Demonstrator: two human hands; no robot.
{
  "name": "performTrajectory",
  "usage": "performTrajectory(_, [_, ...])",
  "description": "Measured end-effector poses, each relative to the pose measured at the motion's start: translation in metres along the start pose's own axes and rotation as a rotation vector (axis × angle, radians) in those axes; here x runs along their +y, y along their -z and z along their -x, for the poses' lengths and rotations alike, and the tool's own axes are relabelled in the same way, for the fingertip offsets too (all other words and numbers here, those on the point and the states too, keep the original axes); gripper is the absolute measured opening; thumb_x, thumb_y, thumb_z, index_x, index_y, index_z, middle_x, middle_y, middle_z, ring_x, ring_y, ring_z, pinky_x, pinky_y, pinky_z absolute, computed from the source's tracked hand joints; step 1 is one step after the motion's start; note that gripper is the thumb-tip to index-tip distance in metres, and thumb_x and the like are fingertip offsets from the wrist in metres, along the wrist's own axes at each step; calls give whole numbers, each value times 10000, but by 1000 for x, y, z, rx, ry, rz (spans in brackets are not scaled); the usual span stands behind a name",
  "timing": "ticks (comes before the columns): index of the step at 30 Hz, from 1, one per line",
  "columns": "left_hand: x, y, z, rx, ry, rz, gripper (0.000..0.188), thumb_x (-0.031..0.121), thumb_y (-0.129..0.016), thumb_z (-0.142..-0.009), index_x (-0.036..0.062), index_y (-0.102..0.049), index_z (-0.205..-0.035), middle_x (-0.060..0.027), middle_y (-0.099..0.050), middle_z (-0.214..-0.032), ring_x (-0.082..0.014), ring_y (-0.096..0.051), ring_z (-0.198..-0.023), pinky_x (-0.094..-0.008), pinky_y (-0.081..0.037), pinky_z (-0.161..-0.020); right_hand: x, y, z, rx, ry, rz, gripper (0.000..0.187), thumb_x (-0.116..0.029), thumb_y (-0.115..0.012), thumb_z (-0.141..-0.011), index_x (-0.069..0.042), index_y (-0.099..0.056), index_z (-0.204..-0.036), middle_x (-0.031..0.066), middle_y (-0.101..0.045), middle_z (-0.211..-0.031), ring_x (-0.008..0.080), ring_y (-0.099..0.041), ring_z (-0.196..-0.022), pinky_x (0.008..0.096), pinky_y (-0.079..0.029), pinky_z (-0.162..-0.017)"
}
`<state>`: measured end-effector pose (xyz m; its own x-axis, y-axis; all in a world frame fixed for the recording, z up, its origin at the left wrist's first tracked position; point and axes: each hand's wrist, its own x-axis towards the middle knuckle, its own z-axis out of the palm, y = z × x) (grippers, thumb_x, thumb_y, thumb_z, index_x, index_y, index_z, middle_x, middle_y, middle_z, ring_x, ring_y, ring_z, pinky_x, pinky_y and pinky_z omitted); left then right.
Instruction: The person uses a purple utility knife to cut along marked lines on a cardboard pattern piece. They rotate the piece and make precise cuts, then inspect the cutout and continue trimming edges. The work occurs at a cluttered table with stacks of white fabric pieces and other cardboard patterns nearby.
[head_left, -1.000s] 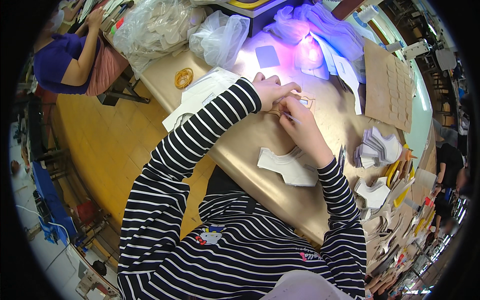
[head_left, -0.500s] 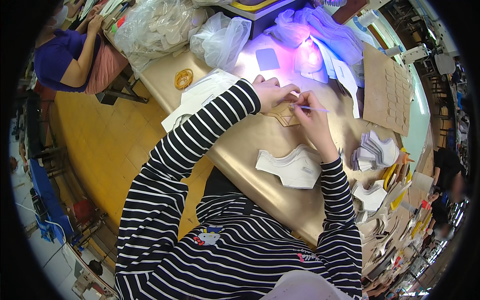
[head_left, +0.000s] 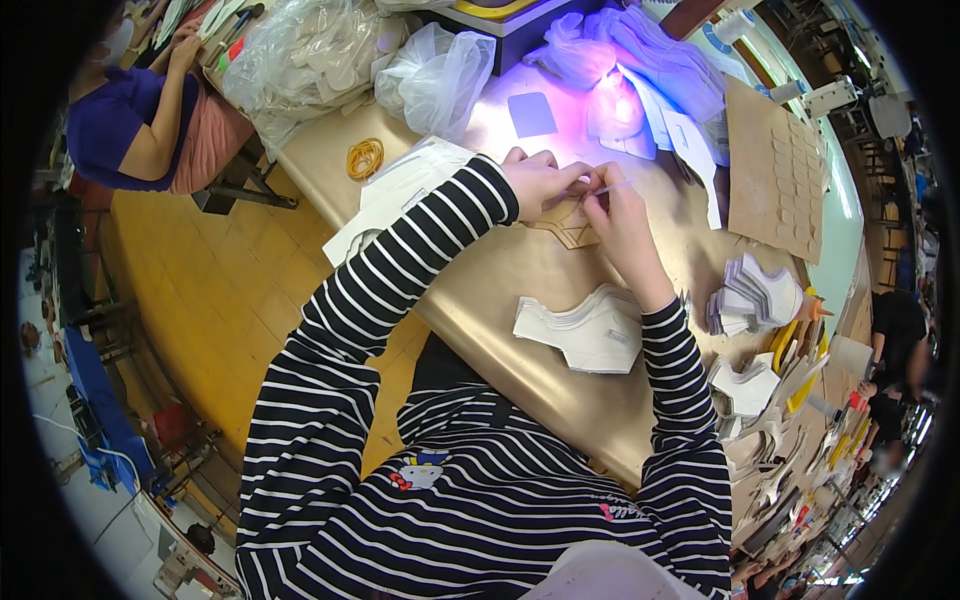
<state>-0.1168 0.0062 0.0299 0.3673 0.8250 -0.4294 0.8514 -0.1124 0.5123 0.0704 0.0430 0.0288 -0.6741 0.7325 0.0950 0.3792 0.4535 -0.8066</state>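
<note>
My left hand (head_left: 540,186) is over the table with bent fingers, its fingertips meeting those of my right hand. What it pinches, if anything, is hidden. My right hand (head_left: 622,216) is closed round a thin, pale pen-like stick (head_left: 616,185), which shows only in part. Under both hands lies a tan pattern piece (head_left: 568,230) with lines and an angled outline. Nearer me, by my right forearm, sits a stack of white cut pieces (head_left: 585,330). To the left, loose white sheets (head_left: 405,195) reach under my left sleeve.
Yellow rubber bands (head_left: 365,158), clear plastic bags (head_left: 435,85) and a dark flat piece (head_left: 531,115) lie farther back. A brown board (head_left: 770,175) and another stack of cut pieces (head_left: 752,295) are at right. A person (head_left: 140,125) sits at far left.
The stick in my right hand has turned from pointing right to slanting upward. My right fingertips have risen slightly and come closer to my left fingers.
</note>
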Motion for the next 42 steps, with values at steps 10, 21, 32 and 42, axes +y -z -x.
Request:
performTrajectory(10, [-3, -4, -1, 58, -53, 40, 1015, -23, -757, -645, 283, -269, -1480, -22, -519, -1367, -313, -495, -1202, -487, -337, -977, -11, 13, 30, -140, -171, -253, 60, -35, -555, -923, -8, -501, -930, 41, -562, -823, 111, -576, -794, 252, -479, -739])
performTrajectory(21, [-2, -1, 0, 24, -70, 28, 1009, -75, -745, -627, 298, -338, -1470, 58, -434, -1457, -288, -493, -1200, -496, -349, -989, -9, 6, 39, -216, -101, -110, 61, -21, -565, -915, 1, -533, -962, 54, -593, -854, 125, -582, -789, 264, -486, -730])
performTrajectory(32, [-4, -4, 2, 105, -121, 44, 894, -29, -694, -666, 302, -354, -1424, 110, -502, -1420, -283, -515, -1184, -502, -347, -973, -17, 4, 41, -193, -9, -43, 99, 2, -572, -868, -6, -520, -951, 163, -574, -853, 307, -600, -759, 366, -488, -721])
performTrajectory(42, [-3, -1, 0, 8, -80, 61, 1018, -79, -739, -632, 277, -308, -1482, 44, -454, -1454, -300, -472, -1228, -496, -325, -1029, -5, 12, 46, -193, -69, -132, 54, 4, -555, -882, -18, -511, -906, 83, -529, -771, 184, -525, -709, 302, -460, -679])
